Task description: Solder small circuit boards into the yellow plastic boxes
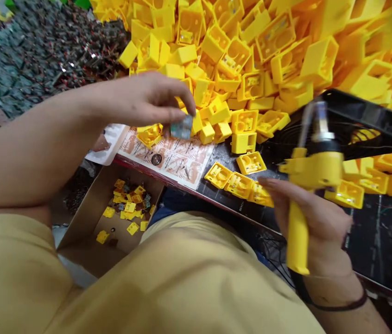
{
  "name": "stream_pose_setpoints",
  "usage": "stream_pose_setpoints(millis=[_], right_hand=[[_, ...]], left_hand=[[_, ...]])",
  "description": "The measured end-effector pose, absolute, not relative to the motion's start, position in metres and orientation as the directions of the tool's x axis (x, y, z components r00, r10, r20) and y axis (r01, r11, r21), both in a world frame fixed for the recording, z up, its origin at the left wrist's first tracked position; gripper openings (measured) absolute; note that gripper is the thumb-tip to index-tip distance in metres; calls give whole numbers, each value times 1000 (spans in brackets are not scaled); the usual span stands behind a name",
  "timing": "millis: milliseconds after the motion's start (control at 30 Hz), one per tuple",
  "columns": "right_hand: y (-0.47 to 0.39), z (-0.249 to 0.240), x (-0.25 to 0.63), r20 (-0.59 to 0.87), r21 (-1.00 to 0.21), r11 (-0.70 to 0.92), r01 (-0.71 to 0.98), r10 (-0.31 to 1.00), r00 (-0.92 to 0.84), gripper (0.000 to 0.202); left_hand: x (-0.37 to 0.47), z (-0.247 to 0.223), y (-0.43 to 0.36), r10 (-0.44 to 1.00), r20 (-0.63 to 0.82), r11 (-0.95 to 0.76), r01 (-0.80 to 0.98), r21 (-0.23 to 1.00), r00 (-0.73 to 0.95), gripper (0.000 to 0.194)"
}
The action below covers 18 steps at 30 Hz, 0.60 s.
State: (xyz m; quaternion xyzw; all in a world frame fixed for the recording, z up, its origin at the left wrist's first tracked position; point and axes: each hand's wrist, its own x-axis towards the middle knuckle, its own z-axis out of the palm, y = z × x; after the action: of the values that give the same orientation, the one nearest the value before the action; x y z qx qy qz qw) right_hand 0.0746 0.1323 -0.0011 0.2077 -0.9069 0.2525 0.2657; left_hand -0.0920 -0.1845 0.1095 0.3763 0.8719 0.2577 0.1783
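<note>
My left hand is pinched round a small grey-green circuit piece, blurred, above the printed sheet and beside the heap of yellow casings. In my right hand is a yellow glue gun-like tool, its metal tip pointing up and away from me; its outline is smeared. Three open yellow casings lie in a row at the table edge between my hands, and another open casing sits just behind them.
A heap of grey-green circuit pieces with wires covers the back left. A black fan-like frame stands at the right among casings. Below the table edge, a cardboard box holds several yellow pieces. Cables hang near my right wrist.
</note>
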Motion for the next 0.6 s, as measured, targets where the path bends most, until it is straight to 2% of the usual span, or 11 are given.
stream_pose_setpoints(millis=[100, 167, 267, 300, 367, 400, 467, 500, 533, 600], right_hand=[[105, 4, 57, 553, -282, 731, -622, -405, -728, 36], [91, 1, 48, 527, -237, 719, -653, -469, -708, 34], [81, -6, 41, 492, -196, 718, -668, -518, -700, 25], [81, -8, 40, 488, -195, 714, -673, -525, -698, 23], [85, -10, 39, 497, -196, 696, -690, -536, -682, 23], [88, -10, 38, 508, -199, 685, -701, -540, -671, 24], [93, -12, 37, 531, -209, 655, -726, -547, -647, 28], [96, -15, 37, 536, -218, 651, -727, -543, -647, 31], [98, -18, 37, 534, -230, 657, -717, -531, -658, 33], [102, -25, 38, 501, -266, 686, -678, -502, -705, 34]], left_hand=[[-79, 97, -151, 803, -341, 580, 773, 259, -488, 18], [-63, 84, -134, 840, -344, 483, 867, 120, -420, 5], [-45, 61, -128, 933, -254, 279, 959, 57, -256, 22], [-43, 56, -132, 946, -204, 267, 962, 55, -251, 28], [-41, 49, -148, 908, 1, 416, 902, 114, -419, 35], [-40, 47, -159, 818, 143, 529, 827, 190, -557, 35], [-33, 48, -185, 480, 399, 660, 622, 422, -781, 31], [-27, 48, -198, 308, 453, 664, 530, 527, -836, 30], [-18, 48, -210, 196, 454, 657, 460, 597, -869, 30], [3, 44, -231, 129, 342, 660, 338, 671, -931, 30]])
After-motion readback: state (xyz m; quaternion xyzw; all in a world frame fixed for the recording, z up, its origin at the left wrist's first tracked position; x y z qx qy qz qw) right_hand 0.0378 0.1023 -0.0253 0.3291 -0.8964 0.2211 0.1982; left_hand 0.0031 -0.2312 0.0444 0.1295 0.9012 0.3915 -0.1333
